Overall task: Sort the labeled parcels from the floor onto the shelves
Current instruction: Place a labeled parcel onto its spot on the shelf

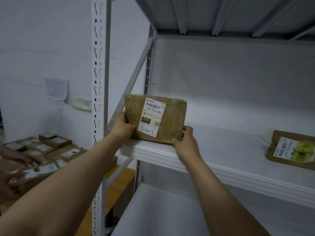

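From my remote seat: a brown parcel (155,119) stands upright on its lower edge at the front left end of a white shelf (221,147), held by 2 hands. My left hand (123,127) grips the parcel's left side, thumb curled onto the front face. My right hand (185,139) clasps its lower right corner, fingers wrapped behind.

The parcel's white label (151,117) faces me. It carries a barcode, the printed figure 220 and "2-2-1" handwritten in blue.

A second parcel (293,148) lies flat, label up, at the right end of the same shelf, well apart from the first. A lower shelf (162,210) shows beneath.

Left of the white slotted post (98,82), a heap of parcels (46,150) sits low down. Another person's hand (18,159), blurred, reaches over it. A sheet of paper (57,89) hangs on the wall above.
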